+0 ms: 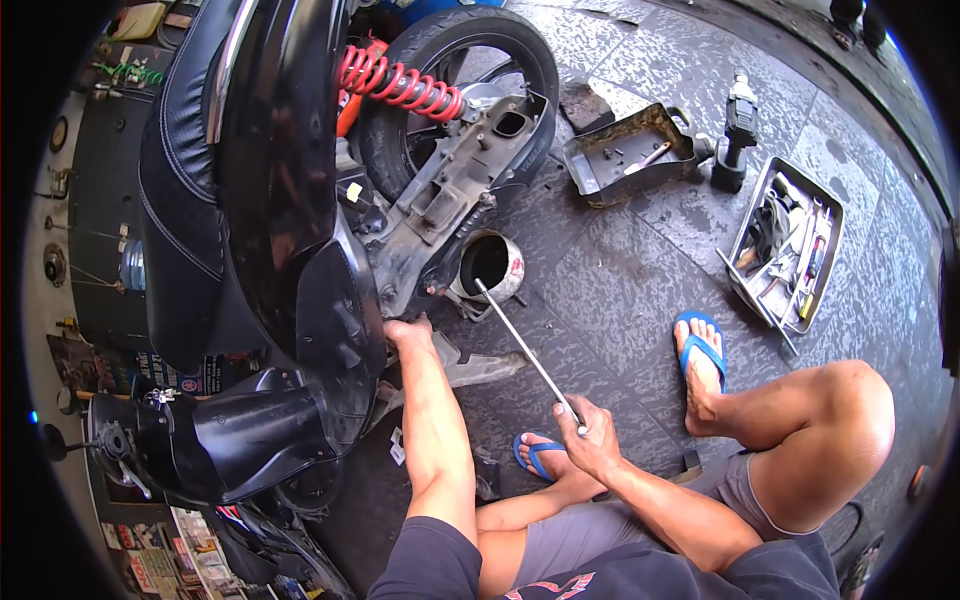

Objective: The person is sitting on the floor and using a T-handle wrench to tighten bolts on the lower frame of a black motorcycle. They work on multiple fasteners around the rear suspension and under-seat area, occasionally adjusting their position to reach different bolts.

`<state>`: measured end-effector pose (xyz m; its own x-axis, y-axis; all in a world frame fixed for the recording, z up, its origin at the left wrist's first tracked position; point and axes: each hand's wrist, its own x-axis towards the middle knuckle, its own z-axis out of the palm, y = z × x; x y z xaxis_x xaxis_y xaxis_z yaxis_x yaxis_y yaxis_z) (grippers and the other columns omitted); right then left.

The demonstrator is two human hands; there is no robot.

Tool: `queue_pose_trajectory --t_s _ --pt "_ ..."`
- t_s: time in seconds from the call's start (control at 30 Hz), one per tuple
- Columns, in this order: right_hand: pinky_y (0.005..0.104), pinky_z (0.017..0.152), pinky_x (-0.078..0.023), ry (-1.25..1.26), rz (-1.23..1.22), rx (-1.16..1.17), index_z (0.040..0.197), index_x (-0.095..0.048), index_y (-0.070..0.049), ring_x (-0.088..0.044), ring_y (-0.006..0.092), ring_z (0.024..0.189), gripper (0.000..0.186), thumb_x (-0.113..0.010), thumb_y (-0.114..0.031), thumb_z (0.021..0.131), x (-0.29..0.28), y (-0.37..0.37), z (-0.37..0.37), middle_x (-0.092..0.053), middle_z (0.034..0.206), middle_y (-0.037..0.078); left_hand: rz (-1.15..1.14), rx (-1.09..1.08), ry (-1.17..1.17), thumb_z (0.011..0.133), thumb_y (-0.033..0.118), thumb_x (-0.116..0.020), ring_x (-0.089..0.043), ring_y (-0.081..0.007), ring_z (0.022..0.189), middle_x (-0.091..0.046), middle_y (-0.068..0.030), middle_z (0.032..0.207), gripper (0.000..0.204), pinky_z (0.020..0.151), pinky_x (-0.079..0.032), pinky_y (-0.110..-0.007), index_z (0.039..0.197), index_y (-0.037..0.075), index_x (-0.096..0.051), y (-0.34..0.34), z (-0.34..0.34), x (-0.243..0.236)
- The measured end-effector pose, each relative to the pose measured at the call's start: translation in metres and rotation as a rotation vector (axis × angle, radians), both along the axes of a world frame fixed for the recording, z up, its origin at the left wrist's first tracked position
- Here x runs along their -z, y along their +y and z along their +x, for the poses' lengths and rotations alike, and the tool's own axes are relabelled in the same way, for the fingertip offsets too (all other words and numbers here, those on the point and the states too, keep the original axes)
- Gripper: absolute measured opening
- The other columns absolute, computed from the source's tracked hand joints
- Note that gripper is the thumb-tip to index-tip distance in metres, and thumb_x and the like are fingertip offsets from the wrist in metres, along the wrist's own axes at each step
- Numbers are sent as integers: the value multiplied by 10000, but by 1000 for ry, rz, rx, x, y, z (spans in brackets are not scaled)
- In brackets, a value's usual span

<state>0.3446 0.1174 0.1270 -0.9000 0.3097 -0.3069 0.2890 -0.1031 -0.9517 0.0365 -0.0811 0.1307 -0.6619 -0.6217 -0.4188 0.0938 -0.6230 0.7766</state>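
Note:
My right hand [592,440] is closed around a long, thin metal rod [530,355], whose near end pokes out past my fingers. In the picture, the rod's far end overlaps the dark opening of a round, pale, dirty housing [510,268]; whether it touches is unclear. My left hand [408,332] reaches in beside the scooter's black lower body panel [340,335], its fingers mostly hidden there. Above that hand stretches the scooter's grey engine case [440,205], with a red coil spring [405,85] and the rear wheel [545,75] beyond.
A cut-open container [630,185] with small parts stands on the tiled floor at the upper right. Near it is a black cordless power tool [737,135]. A tray [835,215] of wrenches and screwdrivers lies further right. My feet in blue flip-flops [700,350] are close by.

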Motion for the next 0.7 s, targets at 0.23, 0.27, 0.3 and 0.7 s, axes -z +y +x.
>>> queue_pose_trajectory --t_s 0.23,0.27,0.3,0.7 --pt "387 600 -491 -30 27 43 1036 -646 3 -663 314 649 248 -580 -211 929 0 12 -9 -637 718 202 135 -182 -167 910 390 -377 -580 -255 957 -570 -103 1056 409 861 -506 -442 1093 56 -526 -8 1 40" --pt "384 600 -491 -29 23 57 1035 -647 2 -661 310 644 251 -579 -215 930 1 14 -8 -636 715 200 188 -135 -239 922 376 -387 -583 -252 908 -569 -108 1040 390 837 -512 -432 1088 50 -521 10 5 47" --pt "382 601 -491 -27 20 71 1034 -647 1 -660 306 639 253 -577 -219 930 1 17 -7 -636 711 198 241 -88 -311 935 362 -397 -585 -248 860 -567 -113 1024 372 813 -518 -421 1083 44 -517 26 8 52" --pt "483 655 -489 3 355 -171 920 -656 -5 -650 408 724 295 -567 -287 926 -9 81 -2 -627 724 250 49 569 -522 957 345 -466 -426 -139 483 -518 43 632 244 480 -328 -302 794 174 -523 141 30 63"
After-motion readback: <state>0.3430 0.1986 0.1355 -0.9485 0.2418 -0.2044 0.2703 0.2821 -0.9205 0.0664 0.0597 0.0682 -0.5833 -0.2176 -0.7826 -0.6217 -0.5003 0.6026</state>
